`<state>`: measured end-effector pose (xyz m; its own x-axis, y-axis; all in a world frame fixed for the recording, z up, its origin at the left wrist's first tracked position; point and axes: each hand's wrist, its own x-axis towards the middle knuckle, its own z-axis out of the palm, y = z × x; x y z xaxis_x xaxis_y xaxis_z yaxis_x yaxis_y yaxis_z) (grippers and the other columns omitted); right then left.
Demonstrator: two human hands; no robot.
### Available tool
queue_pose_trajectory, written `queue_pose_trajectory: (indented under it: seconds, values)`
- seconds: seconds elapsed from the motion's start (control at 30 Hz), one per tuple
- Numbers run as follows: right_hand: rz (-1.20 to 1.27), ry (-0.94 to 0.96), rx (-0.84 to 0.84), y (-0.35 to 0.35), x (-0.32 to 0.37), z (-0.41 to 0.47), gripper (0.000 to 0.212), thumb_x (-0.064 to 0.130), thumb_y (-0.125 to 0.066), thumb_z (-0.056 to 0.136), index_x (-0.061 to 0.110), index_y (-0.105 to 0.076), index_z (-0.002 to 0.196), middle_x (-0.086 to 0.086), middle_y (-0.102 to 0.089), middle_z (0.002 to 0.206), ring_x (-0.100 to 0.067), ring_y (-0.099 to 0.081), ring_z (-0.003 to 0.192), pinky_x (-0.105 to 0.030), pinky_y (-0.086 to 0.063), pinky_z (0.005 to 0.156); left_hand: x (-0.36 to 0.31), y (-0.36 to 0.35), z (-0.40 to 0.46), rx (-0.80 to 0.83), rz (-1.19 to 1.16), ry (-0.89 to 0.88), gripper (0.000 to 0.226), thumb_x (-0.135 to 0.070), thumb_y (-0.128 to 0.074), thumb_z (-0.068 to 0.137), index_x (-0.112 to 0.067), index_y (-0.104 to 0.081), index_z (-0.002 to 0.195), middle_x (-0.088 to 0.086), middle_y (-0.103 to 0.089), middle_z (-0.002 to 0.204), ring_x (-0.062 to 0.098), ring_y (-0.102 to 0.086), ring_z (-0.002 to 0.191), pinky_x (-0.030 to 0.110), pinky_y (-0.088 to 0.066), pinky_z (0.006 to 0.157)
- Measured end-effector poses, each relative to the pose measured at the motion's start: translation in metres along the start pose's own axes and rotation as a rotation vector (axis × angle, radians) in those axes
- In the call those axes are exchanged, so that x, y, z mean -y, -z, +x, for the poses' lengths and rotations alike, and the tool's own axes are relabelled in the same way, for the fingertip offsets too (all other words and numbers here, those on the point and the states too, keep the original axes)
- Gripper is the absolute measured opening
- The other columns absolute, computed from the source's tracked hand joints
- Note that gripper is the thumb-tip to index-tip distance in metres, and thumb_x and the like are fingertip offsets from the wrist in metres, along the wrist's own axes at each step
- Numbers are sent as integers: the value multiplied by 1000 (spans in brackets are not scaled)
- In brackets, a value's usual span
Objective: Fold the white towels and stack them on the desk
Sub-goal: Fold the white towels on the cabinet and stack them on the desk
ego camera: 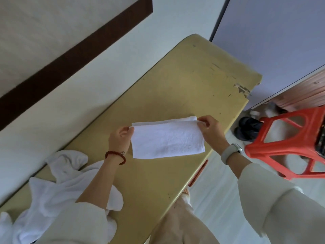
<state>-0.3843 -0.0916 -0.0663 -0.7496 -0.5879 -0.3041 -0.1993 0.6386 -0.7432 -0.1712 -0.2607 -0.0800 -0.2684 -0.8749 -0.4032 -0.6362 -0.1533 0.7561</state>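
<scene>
Towel (168,138) stretched between hands, left hand (121,138), right hand (210,128) pinching its ends

I count one folded white towel (168,138) on the counter (184,85), and one heap of unfolded white towels (58,187) at its near left end; how many lie in that heap I cannot tell. I see two hands: the left hand (120,138) and the right hand (210,129). There is one red bead bracelet (117,156), one pale wristband (230,153), one orange plastic stool (290,143), and two dark shoes (249,127) on the floor.
</scene>
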Motion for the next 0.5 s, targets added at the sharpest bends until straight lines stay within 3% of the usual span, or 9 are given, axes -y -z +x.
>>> queue_pose_trajectory:
  seconds: [0.1, 0.23, 0.5]
  values:
    - [15, -13, -37, -10, 1, 18, 18, 9, -51, 90, 5, -60, 105, -1, -59, 92, -13, -51, 86, -11, -35, 61, 1, -10, 13, -43, 43, 2, 24, -22, -56, 89, -3, -66, 101, 4, -64, 92, 15, -55, 83, 23, -39, 72]
    - [-6, -39, -47, -20, -3, 34, 19, 10, -53, 89, 5, -62, 105, -2, -61, 91, -15, -53, 87, -19, -35, 72, 6, -15, 27, -47, 81, -14, 26, -23, -56, 90, -4, -66, 103, 6, -66, 97, 14, -55, 84, 24, -40, 74]
    - [-129, -51, -48, -28, -13, 43, 20, 7, -51, 88, 3, -65, 101, -12, -65, 94, -18, -52, 82, -21, -35, 69, 15, -21, 40, -28, 130, -37, 21, -23, -59, 87, -8, -67, 99, 5, -68, 90, 13, -57, 81, 23, -41, 73]
